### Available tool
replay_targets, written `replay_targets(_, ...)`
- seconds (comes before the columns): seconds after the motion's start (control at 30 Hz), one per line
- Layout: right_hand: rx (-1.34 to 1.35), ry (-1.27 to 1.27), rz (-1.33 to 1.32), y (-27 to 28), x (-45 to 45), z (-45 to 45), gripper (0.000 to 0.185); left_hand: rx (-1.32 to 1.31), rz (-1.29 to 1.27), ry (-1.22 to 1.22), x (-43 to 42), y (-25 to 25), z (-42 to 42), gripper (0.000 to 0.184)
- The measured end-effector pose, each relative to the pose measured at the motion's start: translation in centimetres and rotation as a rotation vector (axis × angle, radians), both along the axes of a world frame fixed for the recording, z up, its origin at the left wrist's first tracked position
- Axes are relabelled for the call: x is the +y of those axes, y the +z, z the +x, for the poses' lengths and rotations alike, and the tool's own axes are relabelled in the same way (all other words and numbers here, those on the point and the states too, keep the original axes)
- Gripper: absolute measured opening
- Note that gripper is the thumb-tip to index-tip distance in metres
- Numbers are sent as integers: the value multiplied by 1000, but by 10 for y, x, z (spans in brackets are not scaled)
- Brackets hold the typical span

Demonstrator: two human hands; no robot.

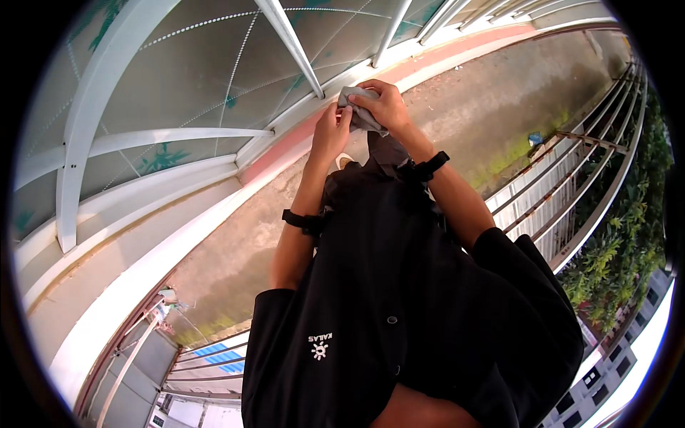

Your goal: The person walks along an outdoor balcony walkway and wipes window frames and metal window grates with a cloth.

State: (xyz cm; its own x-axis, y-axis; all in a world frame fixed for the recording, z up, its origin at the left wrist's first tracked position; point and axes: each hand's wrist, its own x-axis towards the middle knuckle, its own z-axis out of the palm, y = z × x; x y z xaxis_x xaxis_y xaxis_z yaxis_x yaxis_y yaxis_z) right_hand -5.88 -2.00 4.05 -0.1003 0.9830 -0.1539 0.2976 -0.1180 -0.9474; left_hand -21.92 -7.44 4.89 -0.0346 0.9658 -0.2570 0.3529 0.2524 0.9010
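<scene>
A folded grey cloth (362,120) is held between my two hands, out in front of my body and close to the window ledge. My left hand (332,131) pinches its left edge with bent fingers. From above and to the right, my right hand (387,105) grips the cloth, thumb lying across it. Folds hide some of the fingertips. Each wrist wears a black band.
A white-framed window with patterned glass (193,78) and white bars (291,46) runs along the left and top. Below lies a stained concrete floor (464,107). A rusty metal railing (571,185) borders the right, with green foliage (606,278) beyond.
</scene>
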Motion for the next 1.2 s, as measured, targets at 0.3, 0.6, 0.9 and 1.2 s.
replay_targets(0.3, -480, -37, 162, 6, 34, -22, 26, -121, -74, 37, -12, -16, -55, 28)
replay_targets(0.6, -778, 156, 364, 18, 9, -31, 25, -270, -101, 36, -14, -15, -55, 26)
replay_targets(0.9, -503, -77, 374, 0, 14, -36, 21, -293, -100, 14, -15, -11, -60, 24)
replay_targets(1.2, -597, 139, 366, 2, 1, -71, 12, -237, -61, -5, -10, -12, -72, 24)
